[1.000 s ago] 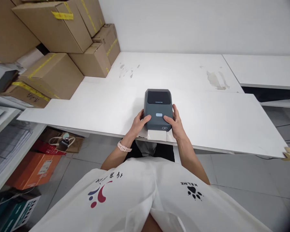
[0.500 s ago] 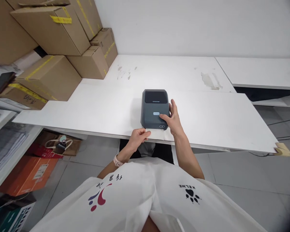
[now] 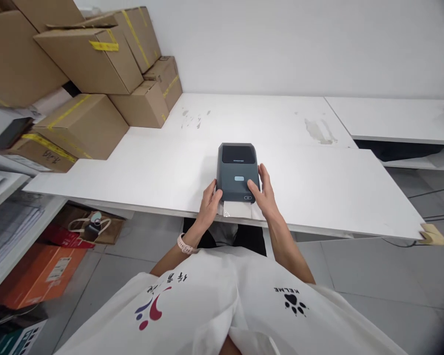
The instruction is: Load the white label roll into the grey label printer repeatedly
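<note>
A dark grey label printer point(image 3: 239, 170) sits near the front edge of the white table, with a black window on its lid and a pale button below it. From its front a white paper strip point(image 3: 237, 209) sticks out toward the table edge. My left hand point(image 3: 208, 204) grips the printer's left front corner, thumb on top and fingers along the side. On the opposite side, my right hand point(image 3: 265, 195) clasps the right edge, its thumb on the top face and its fingers against the flank. Undersides of both hands are hidden.
Cardboard boxes point(image 3: 92, 59) with yellow tape are piled at the table's left end. The white table point(image 3: 318, 187) has peeled patches toward the back. An orange box point(image 3: 40, 271) stands on the floor at left. A yellowish block point(image 3: 432, 234) covers the right front corner.
My left hand has let go of the paper strip and moved up to the printer's left side. My right thumb has shifted off the button area toward the right edge.
</note>
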`<move>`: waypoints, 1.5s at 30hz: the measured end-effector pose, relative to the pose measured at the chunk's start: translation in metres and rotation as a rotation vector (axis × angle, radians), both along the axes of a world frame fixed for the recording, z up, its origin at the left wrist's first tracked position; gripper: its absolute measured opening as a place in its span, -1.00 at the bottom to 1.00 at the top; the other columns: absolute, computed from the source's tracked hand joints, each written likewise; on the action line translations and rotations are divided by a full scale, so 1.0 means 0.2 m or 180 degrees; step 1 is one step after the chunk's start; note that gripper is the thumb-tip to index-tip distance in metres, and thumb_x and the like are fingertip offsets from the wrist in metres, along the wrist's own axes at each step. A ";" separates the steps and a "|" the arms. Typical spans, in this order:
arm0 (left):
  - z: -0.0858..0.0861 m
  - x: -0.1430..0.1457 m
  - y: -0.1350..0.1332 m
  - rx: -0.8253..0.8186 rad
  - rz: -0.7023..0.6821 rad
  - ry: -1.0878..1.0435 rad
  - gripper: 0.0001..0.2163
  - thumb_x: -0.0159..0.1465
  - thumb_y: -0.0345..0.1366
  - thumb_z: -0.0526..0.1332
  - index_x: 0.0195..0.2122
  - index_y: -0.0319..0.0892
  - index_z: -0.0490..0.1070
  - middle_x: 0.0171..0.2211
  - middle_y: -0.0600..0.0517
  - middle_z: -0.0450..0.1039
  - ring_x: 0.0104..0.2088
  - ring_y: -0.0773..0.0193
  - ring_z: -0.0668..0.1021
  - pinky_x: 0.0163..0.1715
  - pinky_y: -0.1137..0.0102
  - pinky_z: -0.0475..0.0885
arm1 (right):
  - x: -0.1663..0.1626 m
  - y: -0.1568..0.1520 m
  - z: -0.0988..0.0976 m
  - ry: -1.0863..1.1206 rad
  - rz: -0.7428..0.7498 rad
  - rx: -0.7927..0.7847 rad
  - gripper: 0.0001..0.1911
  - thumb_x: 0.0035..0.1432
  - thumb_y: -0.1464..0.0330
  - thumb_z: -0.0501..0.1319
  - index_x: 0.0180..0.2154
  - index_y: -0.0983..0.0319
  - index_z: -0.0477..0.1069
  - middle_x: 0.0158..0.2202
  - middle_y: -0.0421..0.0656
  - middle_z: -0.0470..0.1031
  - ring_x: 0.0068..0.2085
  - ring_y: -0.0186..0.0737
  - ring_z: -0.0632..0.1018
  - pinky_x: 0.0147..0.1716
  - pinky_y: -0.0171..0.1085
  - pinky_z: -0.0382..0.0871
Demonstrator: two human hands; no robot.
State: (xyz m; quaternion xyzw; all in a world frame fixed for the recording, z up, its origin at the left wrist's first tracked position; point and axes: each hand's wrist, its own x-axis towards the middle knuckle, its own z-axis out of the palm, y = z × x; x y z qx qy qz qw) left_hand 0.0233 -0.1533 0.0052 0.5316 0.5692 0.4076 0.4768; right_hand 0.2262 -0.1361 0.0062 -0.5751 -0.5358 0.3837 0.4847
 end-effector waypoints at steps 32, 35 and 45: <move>0.09 0.08 0.56 -0.0135 -0.0195 0.2411 -0.62 0.28 -0.30 0.10 0.12 -0.06 0.37 -0.05 -0.07 0.61 0.02 -0.01 0.60 -0.12 0.24 0.42 | -0.11 0.58 0.31 -0.3820 0.1672 0.0145 -0.32 0.06 0.29 0.39 0.21 0.25 0.32 0.20 0.12 0.45 0.19 0.25 0.48 0.17 0.11 0.33; 0.08 0.08 0.56 -0.0159 -0.0177 0.2350 -0.61 0.27 -0.29 0.11 0.14 -0.06 0.36 -0.05 -0.06 0.61 0.02 -0.01 0.60 -0.11 0.24 0.42 | -0.13 0.63 0.27 -0.3924 0.1736 -0.0029 -0.25 -0.02 0.31 0.42 0.22 0.27 0.33 0.17 0.19 0.44 0.14 0.32 0.51 0.13 0.15 0.35; 0.08 0.07 0.54 -0.0131 -0.0173 0.2082 -0.56 0.28 -0.27 0.10 0.19 -0.12 0.34 -0.03 -0.12 0.60 0.01 -0.04 0.59 -0.10 0.21 0.43 | 0.40 0.27 0.38 -0.0788 0.1236 0.0577 -0.05 -0.11 0.20 0.52 0.31 0.02 0.23 0.35 -0.12 0.29 0.29 0.09 0.42 0.26 -0.03 0.36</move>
